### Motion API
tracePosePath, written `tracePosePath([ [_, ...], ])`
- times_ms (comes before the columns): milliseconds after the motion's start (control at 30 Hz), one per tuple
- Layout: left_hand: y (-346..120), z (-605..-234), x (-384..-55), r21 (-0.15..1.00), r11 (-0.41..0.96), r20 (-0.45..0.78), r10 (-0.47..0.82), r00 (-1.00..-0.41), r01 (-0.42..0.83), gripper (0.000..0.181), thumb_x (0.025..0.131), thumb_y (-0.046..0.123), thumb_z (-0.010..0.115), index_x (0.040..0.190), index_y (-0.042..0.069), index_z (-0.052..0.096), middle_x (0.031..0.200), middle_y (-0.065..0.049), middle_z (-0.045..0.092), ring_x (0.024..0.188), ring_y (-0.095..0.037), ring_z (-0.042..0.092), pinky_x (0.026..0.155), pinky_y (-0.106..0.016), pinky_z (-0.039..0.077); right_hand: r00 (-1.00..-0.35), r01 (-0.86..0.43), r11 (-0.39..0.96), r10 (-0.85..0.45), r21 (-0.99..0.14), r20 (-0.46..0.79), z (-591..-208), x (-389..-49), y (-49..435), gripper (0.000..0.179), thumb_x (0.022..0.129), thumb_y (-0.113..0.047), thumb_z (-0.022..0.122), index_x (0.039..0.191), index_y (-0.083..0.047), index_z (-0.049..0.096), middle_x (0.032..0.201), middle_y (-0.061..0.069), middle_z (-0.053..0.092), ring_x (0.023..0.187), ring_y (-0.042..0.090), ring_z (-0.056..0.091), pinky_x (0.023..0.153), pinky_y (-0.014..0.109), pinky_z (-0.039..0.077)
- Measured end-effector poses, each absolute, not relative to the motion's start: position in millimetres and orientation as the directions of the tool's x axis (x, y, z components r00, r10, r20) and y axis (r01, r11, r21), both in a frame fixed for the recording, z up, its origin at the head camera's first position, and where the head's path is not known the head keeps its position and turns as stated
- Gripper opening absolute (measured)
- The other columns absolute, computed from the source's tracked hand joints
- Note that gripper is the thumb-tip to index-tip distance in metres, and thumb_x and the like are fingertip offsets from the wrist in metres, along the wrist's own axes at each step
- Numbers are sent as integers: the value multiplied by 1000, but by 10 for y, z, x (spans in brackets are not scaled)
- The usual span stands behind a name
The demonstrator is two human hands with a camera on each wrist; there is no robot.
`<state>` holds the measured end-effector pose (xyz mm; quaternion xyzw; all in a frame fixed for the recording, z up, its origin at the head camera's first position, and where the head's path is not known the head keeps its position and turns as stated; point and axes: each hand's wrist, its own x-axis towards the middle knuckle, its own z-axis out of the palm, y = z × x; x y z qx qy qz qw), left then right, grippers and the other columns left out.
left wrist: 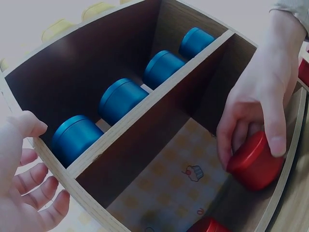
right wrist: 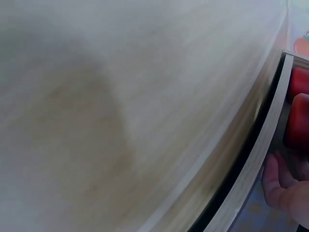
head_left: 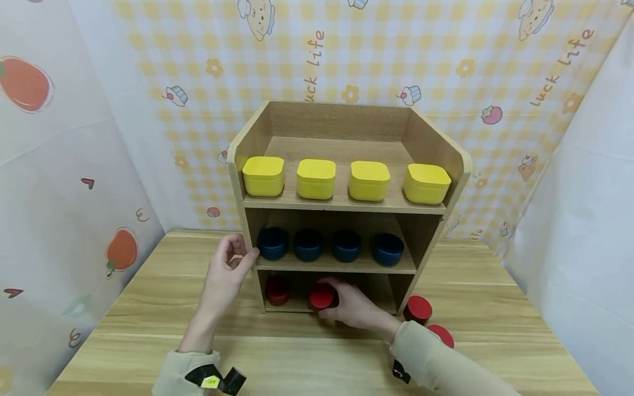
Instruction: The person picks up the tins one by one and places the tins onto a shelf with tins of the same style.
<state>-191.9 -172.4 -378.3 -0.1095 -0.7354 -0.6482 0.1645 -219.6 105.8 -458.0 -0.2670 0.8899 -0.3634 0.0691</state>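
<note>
My right hand point(head_left: 354, 305) grips a round red tin point(head_left: 322, 296) between thumb and fingers, at the front of the bottom level of a wooden shelf point(head_left: 342, 204). In the left wrist view that tin point(left wrist: 256, 164) sits just inside the front edge, thumb on its near side. Another red tin point(head_left: 278, 290) stands at the bottom level's left end. My left hand point(head_left: 225, 275) is at the shelf's left side panel, thumb at the front edge and the other fingers loosely bent outside it. The right wrist view catches part of my right hand point(right wrist: 285, 186) beside red tins.
Several yellow lidded boxes point(head_left: 317, 179) line the top level, and several round blue tins point(head_left: 308, 245) the middle one. Two more red tins, one nearer the shelf point(head_left: 419, 308) and one by the right sleeve point(head_left: 441, 334), stand on the wooden table point(head_left: 297, 363). Patterned cloth point(head_left: 376, 55) hangs behind.
</note>
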Motion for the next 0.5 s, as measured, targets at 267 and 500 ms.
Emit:
tracePosePath([
  [267, -1724, -3785, -1922, 918, 133, 383, -48, -922, 374, 26, 98, 11, 61, 114, 0, 44, 103, -7, 42, 93, -18, 51, 69, -20, 45, -868, -411, 627, -492, -662, 73, -4598, -2263, 876, 65, 81, -26, 79, 138, -13, 51, 119, 3, 60, 102, 18, 56, 89, 38, 47],
  [500, -1740, -3792, -1930, 908, 142, 404, -41, -914, 395, 27, 97, 12, 63, 113, -1, 44, 103, -8, 44, 96, -19, 50, 70, -20, 46, -880, -375, 644, -474, -667, 38, -4597, -2319, 789, 64, 83, -29, 78, 140, -15, 51, 127, 7, 57, 111, 23, 55, 94, 43, 45],
])
